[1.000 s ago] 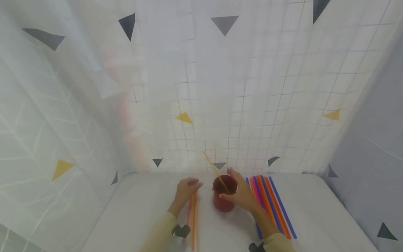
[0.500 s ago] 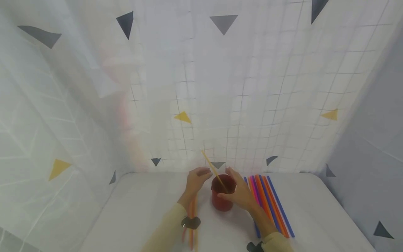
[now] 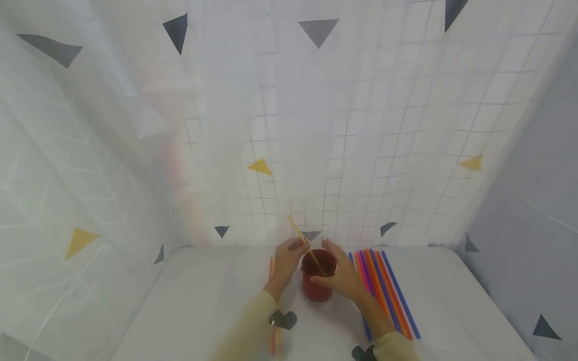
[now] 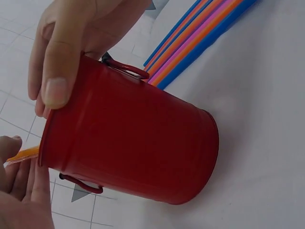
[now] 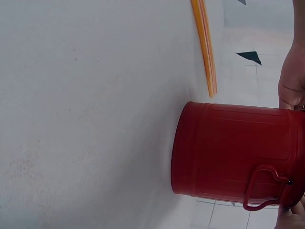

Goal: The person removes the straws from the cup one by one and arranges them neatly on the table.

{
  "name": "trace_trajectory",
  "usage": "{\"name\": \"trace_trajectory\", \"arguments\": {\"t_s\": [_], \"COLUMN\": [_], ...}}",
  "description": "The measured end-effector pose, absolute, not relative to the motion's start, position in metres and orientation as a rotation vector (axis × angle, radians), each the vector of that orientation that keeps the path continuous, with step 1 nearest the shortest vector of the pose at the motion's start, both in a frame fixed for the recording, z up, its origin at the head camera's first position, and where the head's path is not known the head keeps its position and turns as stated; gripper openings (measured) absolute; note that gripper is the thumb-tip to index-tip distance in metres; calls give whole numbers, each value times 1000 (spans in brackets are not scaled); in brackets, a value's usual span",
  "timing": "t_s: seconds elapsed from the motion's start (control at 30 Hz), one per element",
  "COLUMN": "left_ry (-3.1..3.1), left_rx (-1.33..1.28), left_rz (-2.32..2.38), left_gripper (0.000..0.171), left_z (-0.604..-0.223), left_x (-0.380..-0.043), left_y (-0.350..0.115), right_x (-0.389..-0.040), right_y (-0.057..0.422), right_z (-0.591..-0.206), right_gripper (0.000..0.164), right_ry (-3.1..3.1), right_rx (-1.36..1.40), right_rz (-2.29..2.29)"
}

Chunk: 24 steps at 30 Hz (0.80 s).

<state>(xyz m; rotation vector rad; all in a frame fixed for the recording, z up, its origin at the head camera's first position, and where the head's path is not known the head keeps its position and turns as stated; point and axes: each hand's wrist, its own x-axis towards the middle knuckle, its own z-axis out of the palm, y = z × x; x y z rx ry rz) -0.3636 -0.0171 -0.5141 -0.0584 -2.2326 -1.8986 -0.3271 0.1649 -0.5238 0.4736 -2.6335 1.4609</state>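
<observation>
A small red metal bucket (image 3: 317,288) with side handles stands upright at the middle of the table. My right hand (image 3: 342,273) grips its rim from the right, the thumb over the near side, as the left wrist view shows. One yellow-orange straw (image 3: 294,225) leans out of the bucket toward the upper left. My left hand (image 3: 289,258) is at the rim's left side, pinching this straw (image 4: 26,153) between thumb and fingers. Below my left forearm lie a few orange and yellow straws (image 3: 273,343), partly hidden by the arm; their ends (image 5: 206,52) show in the right wrist view.
To the right of the bucket lies a row of several blue, orange, pink and purple straws (image 3: 388,291), partly under the right forearm. White cloth with grey and yellow triangles (image 3: 261,167) hangs behind and on both sides of the white table (image 3: 203,286).
My left hand has moved right and slightly up, from above the loose orange and yellow straws to the straw in the bucket, which it now pinches. My right hand stays on the bucket.
</observation>
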Motion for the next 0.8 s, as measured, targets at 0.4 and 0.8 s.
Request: {"name": "trace_trajectory", "arguments": {"t_s": [0.4, 0.8], "left_ry": [-2093, -1875], "left_rx": [-117, -210], "left_rz": [-1998, -2030], "left_gripper": [16, 19], "left_z": [-493, -451], "left_x": [-355, -358], "left_y": [-22, -42], "right_x": [-327, -329], "right_y": [163, 163], "right_z": [-525, -528], "right_gripper": [106, 106], "right_ry": [-2639, -2614], "right_rx": [464, 504], "right_rz": [1483, 1460]}}
